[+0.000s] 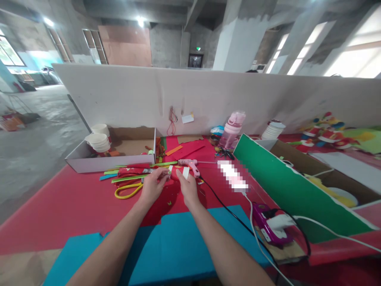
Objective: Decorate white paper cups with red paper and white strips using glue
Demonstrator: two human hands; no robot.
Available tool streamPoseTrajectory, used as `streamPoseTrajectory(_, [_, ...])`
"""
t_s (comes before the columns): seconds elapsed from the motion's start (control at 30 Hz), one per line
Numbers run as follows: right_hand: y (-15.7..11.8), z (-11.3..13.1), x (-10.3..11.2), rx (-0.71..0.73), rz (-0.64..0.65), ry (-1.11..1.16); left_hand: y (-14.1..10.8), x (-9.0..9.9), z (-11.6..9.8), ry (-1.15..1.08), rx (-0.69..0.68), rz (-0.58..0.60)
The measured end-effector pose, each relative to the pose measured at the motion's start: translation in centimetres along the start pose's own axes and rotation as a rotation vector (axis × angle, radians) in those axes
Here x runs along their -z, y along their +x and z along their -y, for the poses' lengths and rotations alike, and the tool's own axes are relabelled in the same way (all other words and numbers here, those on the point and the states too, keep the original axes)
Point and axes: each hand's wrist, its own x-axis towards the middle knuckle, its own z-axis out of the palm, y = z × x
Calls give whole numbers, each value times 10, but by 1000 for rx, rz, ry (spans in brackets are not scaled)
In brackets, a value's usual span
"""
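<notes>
My right hand (187,186) is closed around a small red-wrapped paper cup (176,174) with white ends, lying on its side in the air just over the table. My left hand (154,184) is at the cup's left end, thumb and fingertips pinched together. A tiny light-green piece (169,172) shows at those fingertips; its shape is too small to make out. Right behind the cup lies a pink glue gun (190,163), its glue stick pointing right. Yellow-handled scissors (127,191) rest left of my left hand.
Felt strips (119,173) lie behind the scissors. A white box (113,163) with stacked paper cups (99,143) stands back left. To the right are a pink bottle (232,129), a green-sided box (276,194) and a purple power strip (272,228). The glue gun's black cord (223,200) crosses blue felt (175,246).
</notes>
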Motion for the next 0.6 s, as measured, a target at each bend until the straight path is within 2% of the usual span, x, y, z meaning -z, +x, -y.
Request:
streamPoseTrajectory(0.1, [-1, 0, 2, 60, 11, -102, -1, 3, 3, 187, -117, 18])
streamPoseTrajectory(0.27, [-2, 3, 2, 154, -6, -205, -2, 3, 5, 312, -167, 38])
streamPoseTrajectory(0.47, [-5, 2, 1, 171, -37, -189, -2, -4, 12, 166, -66, 9])
streamPoseTrajectory(0.6, [-4, 3, 2, 179, -57, -203, -3, -12, 11, 99, -61, 69])
